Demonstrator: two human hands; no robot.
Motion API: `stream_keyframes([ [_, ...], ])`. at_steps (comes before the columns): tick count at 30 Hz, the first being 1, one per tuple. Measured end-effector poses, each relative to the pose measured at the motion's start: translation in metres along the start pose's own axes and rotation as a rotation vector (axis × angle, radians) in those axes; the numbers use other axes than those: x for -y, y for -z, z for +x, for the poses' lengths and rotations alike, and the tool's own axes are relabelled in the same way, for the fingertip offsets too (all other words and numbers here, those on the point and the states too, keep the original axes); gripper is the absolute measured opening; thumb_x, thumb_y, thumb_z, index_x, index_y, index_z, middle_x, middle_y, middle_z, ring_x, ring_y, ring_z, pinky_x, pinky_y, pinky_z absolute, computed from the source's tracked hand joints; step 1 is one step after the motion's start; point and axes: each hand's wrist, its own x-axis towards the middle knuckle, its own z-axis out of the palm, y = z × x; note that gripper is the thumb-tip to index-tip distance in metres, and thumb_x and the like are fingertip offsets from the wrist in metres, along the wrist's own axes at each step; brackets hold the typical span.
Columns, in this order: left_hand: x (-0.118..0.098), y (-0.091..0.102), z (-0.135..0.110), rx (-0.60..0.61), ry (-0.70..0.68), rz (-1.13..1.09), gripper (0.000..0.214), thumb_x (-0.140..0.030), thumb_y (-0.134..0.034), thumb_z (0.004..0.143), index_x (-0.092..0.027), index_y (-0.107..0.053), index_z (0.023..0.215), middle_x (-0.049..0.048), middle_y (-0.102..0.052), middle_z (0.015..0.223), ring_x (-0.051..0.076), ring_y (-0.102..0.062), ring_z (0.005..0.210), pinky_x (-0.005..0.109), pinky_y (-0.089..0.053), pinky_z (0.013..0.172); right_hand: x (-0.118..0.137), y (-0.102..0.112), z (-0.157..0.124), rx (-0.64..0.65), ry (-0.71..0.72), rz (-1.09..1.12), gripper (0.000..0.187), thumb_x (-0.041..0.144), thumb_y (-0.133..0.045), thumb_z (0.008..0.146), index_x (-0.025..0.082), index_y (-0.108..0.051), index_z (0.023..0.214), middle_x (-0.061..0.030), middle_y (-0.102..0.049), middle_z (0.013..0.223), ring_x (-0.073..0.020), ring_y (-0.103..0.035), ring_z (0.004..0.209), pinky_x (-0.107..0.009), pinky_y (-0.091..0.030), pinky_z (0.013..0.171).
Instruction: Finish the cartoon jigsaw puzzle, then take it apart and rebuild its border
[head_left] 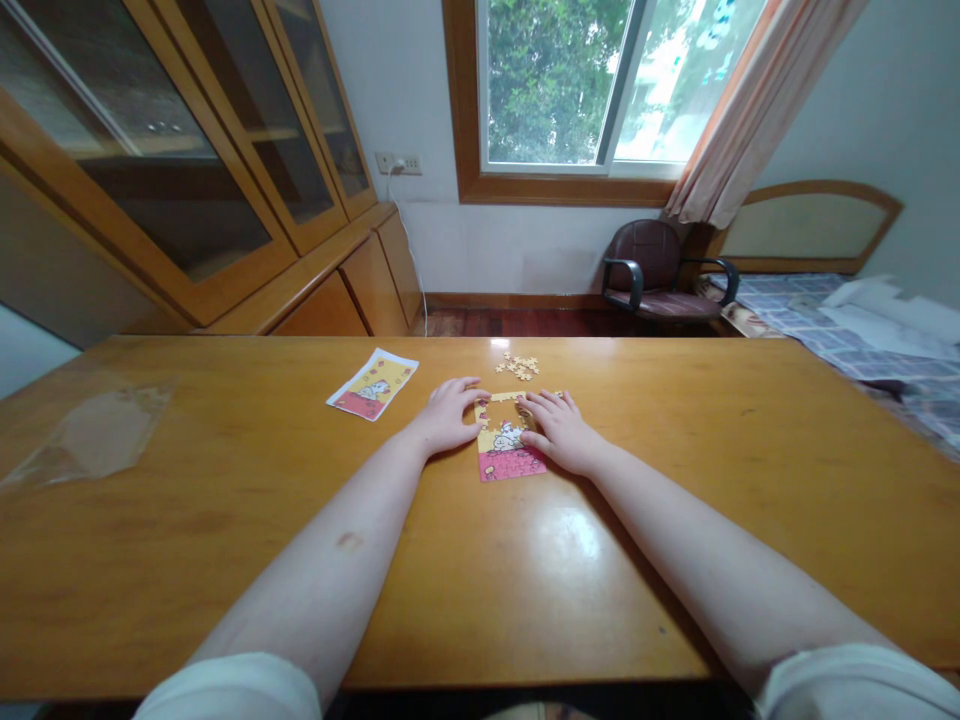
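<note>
A jigsaw puzzle (512,462) lies flat on the wooden table, its pink lower part joined and a gap showing bare wood inside its yellow upper part. At its left edge rests my left hand (450,417), fingers apart and curved against the border. My right hand (562,430) lies over the puzzle's right side with its fingers spread, hiding part of that edge. Just beyond the puzzle is a small heap of loose jigsaw pieces (519,366). Neither hand shows a piece gripped in it.
A printed picture card (373,384) lies to the left of the puzzle. Farther left is a clear plastic bag (105,430) on the table (465,600). Beyond the table stand a glass-fronted cabinet (247,220), a brown armchair (656,265) and a bed (825,320).
</note>
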Motion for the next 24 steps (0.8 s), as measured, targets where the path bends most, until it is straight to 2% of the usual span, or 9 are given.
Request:
stream_keyframes([
  [3,0.0,0.0,0.0,0.0,-0.014,-0.008,0.044,-0.033,-0.06,0.077,-0.025,-0.063,0.12,0.0084,-0.051,0.138,0.029,-0.044,0.129,0.048,-0.033,0.111,0.001,0.0,0.0,-0.006,0.003,0.01,0.062,0.052,-0.043,0.095,0.019,-0.038,0.147,-0.0122,-0.037,0.153,-0.0322,-0.028,0.142,-0.057,-0.013,0.116],
  [6,0.001,0.001,0.002,-0.026,0.025,-0.042,0.035,-0.023,-0.055,0.077,-0.024,-0.068,0.109,0.0069,-0.056,0.132,0.027,-0.047,0.126,0.047,-0.034,0.111,0.001,0.0,0.0,-0.054,-0.024,0.009,0.058,0.05,-0.044,0.095,0.019,-0.042,0.144,-0.0117,-0.042,0.15,-0.0306,-0.031,0.14,-0.057,-0.013,0.116],
  [8,0.003,0.001,0.003,-0.034,0.065,-0.052,0.032,-0.017,-0.052,0.074,-0.024,-0.071,0.098,0.006,-0.06,0.126,0.026,-0.049,0.123,0.046,-0.035,0.11,0.0,0.001,0.002,-0.129,-0.106,-0.005,0.053,0.046,-0.044,0.095,0.017,-0.047,0.14,-0.0125,-0.048,0.145,-0.0292,-0.038,0.136,-0.056,-0.014,0.116],
  [11,0.004,0.001,0.004,-0.022,0.095,-0.048,0.029,-0.015,-0.051,0.072,-0.023,-0.072,0.091,0.006,-0.063,0.12,0.027,-0.052,0.12,0.047,-0.037,0.108,-0.01,0.005,0.005,-0.236,-0.307,-0.036,0.041,0.034,-0.042,0.096,0.016,-0.056,0.13,-0.0131,-0.059,0.133,-0.0277,-0.05,0.124,-0.052,-0.019,0.114],
  [15,0.005,0.0,0.005,-0.046,0.089,-0.066,0.028,-0.014,-0.05,0.072,-0.022,-0.073,0.086,0.0059,-0.065,0.118,0.026,-0.054,0.117,0.046,-0.04,0.106,-0.029,0.008,0.009,-0.246,-0.478,-0.084,0.036,0.019,-0.036,0.096,0.018,-0.062,0.121,-0.0115,-0.065,0.124,-0.0269,-0.056,0.115,-0.046,-0.028,0.108],
  [17,0.006,-0.001,0.005,-0.086,0.086,-0.085,0.028,-0.014,-0.049,0.073,-0.022,-0.073,0.087,0.006,-0.065,0.117,0.026,-0.055,0.116,0.045,-0.041,0.106,-0.035,0.008,0.01,-0.23,-0.495,-0.103,0.037,0.018,-0.036,0.096,0.018,-0.063,0.12,-0.0115,-0.065,0.124,-0.0266,-0.056,0.113,-0.042,-0.032,0.103],
  [20,0.008,-0.002,0.006,-0.127,0.085,-0.096,0.028,-0.015,-0.049,0.074,-0.021,-0.072,0.088,0.0062,-0.067,0.113,0.025,-0.057,0.113,0.045,-0.042,0.105,-0.037,0.007,0.01,-0.233,-0.445,-0.118,0.034,0.025,-0.041,0.096,0.02,-0.064,0.12,-0.0103,-0.064,0.125,-0.0261,-0.056,0.112,-0.039,-0.033,0.1],
  [24,0.011,-0.004,0.007,-0.135,0.072,-0.099,0.027,-0.016,-0.049,0.075,-0.021,-0.071,0.089,0.0058,-0.068,0.111,0.025,-0.058,0.11,0.043,-0.043,0.104,-0.032,0.008,0.01,-0.209,-0.396,-0.128,0.028,0.036,-0.05,0.094,0.021,-0.07,0.108,-0.0099,-0.066,0.119,-0.0261,-0.055,0.109,-0.037,-0.035,0.097],
])
